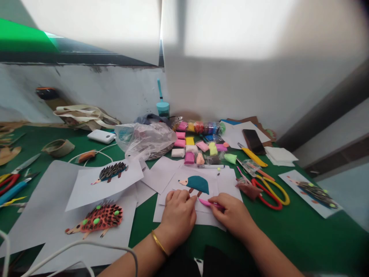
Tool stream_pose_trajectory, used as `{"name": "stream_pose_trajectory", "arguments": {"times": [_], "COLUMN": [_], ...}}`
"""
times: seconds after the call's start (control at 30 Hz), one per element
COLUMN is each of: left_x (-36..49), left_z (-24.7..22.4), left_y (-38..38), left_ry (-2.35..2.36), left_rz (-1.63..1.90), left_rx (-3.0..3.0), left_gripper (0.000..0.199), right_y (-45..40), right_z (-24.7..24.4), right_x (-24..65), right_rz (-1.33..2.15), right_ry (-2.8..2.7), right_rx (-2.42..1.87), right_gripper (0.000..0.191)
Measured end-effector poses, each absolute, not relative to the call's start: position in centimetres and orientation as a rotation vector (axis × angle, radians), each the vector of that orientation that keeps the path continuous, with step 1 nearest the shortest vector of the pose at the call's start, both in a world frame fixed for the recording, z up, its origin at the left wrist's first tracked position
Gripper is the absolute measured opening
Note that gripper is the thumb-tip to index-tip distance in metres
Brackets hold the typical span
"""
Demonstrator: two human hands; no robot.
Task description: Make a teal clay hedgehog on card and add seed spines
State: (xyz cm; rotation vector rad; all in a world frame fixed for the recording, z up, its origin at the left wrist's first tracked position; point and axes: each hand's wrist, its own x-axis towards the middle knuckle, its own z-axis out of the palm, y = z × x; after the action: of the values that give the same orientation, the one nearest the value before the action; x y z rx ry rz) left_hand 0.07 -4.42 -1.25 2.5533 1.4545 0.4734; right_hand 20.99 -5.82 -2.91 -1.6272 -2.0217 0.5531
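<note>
A teal clay hedgehog [197, 184] with a pale pointed face and brown legs lies on white paper [230, 184] in front of me. My left hand [180, 211] rests on the paper just below it, fingers bent and close together, fingertips near the legs; whether anything is under them is hidden. In my right hand [230, 213] is a pink tool [206, 202], pinched between thumb and fingers, its tip pointing left beside a brown leg. A pen [211, 167] lies along the top of the paper.
Colored clay packs [189, 157] and a plastic bag [147, 138] stand behind the paper. Scissors [271, 192] and a phone [253, 141] are on the right. Finished-looking hedgehog pictures [100, 221] lie left, with a white cable [106, 245] crossing the front.
</note>
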Motion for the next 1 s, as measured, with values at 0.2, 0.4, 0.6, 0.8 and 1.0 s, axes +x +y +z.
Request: {"name": "stream_pose_trajectory", "arguments": {"times": [0.2,0.4,0.6,0.8,1.0], "left_x": [0.04,0.08,0.12,0.09,0.13], "left_z": [-1.16,-1.13,-1.35,-1.39,-1.42], "left_y": [-4.53,-4.56,-4.53,-4.60,-4.59], "left_ry": [1.446,1.441,1.429,1.428,1.452], "left_rz": [0.470,0.451,0.461,0.467,0.460], "left_rx": [2.554,2.568,2.571,2.576,2.588], "left_gripper": [0.025,0.028,0.028,0.035,0.030], "right_y": [-5.78,-5.71,-5.64,-5.60,-5.56], "right_z": [-3.03,-3.15,-2.94,-2.97,-3.19], "right_x": [21.17,21.13,20.79,20.75,20.96], "right_rz": [0.577,0.568,0.572,0.575,0.548], "right_ry": [-2.014,-1.986,-2.006,-2.020,-2.013], "right_rx": [-1.586,-1.624,-1.609,-1.589,-1.603], "right_gripper": [0.020,0.022,0.023,0.023,0.022]}}
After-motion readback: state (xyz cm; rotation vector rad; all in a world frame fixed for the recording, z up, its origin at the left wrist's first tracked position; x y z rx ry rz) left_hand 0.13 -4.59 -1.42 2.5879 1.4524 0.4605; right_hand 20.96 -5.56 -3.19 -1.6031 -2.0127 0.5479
